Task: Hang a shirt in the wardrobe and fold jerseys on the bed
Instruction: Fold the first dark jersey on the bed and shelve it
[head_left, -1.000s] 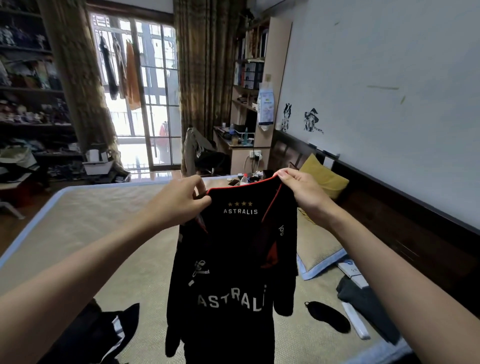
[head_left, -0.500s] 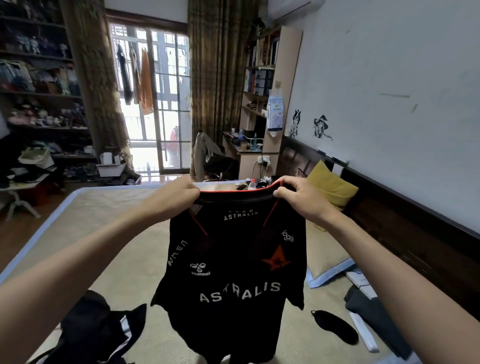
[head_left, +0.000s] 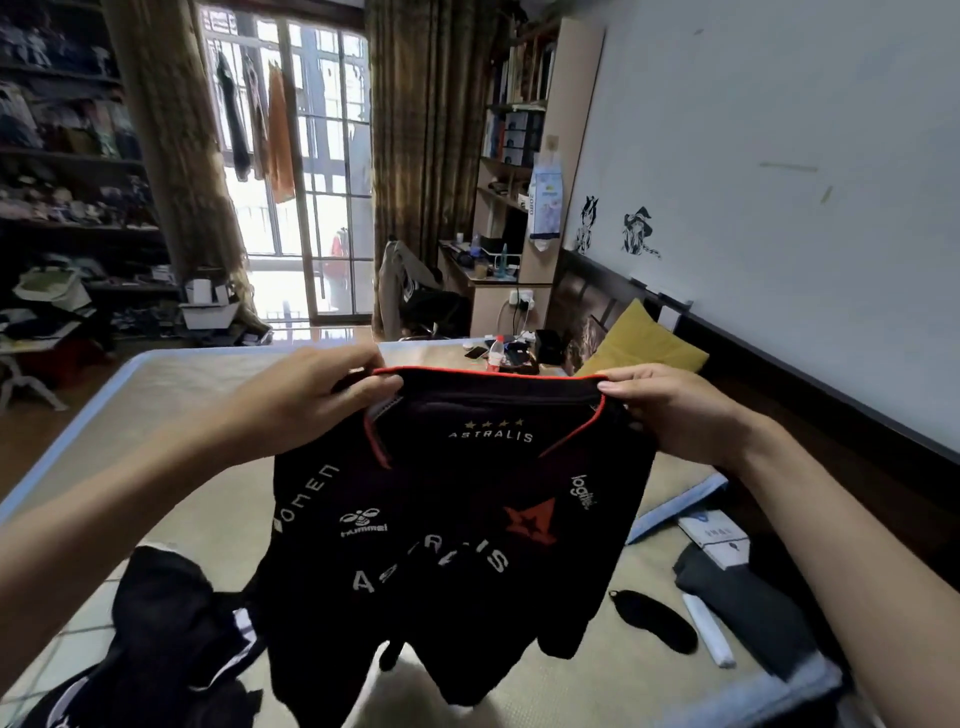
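Jersey (head_left: 447, 525) unfolded, held up over bed (head_left: 171, 488) by collar, pinched in left hand (head_left: 311, 400) and right hand (head_left: 675, 410); second dark garment (head_left: 171, 639) unfolded; wardrobe unseen.

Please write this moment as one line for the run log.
phase: jersey held up above bed | left hand: grips collar | right hand: grips collar | black jersey: hanging, front visible | bed: second dark garment lying

1. The bed (head_left: 171, 499) carries a woven mat with a pale blue edge.
2. At 7 o'clock lies a black garment (head_left: 171, 639).
3. At 4 o'clock: an eye mask (head_left: 655, 620), dark folded clothes (head_left: 737, 597).
4. At 2 o'clock: a yellow pillow (head_left: 644, 343).
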